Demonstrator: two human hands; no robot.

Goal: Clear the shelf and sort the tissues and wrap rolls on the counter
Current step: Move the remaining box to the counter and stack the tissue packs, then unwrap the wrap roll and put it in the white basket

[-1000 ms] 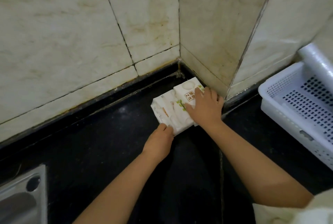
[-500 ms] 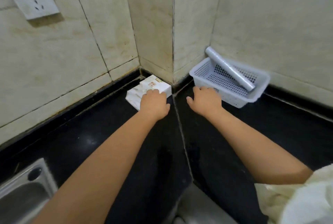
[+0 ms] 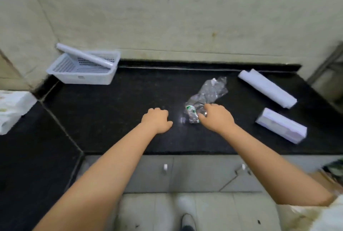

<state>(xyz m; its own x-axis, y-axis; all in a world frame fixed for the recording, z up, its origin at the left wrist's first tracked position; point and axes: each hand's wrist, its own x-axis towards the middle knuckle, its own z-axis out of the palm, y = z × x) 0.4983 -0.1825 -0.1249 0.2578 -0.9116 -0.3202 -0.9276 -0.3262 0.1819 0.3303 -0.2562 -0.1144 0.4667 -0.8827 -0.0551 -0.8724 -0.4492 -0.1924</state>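
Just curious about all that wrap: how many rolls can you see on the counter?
2: one roll lies slanted across the white basket at back left; another roll lies on the counter at right. The box may hide one more.

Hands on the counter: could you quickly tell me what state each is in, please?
Left hand: loosely curled, holding nothing.
Right hand: fingers closing on the crumpled clear wrapper.
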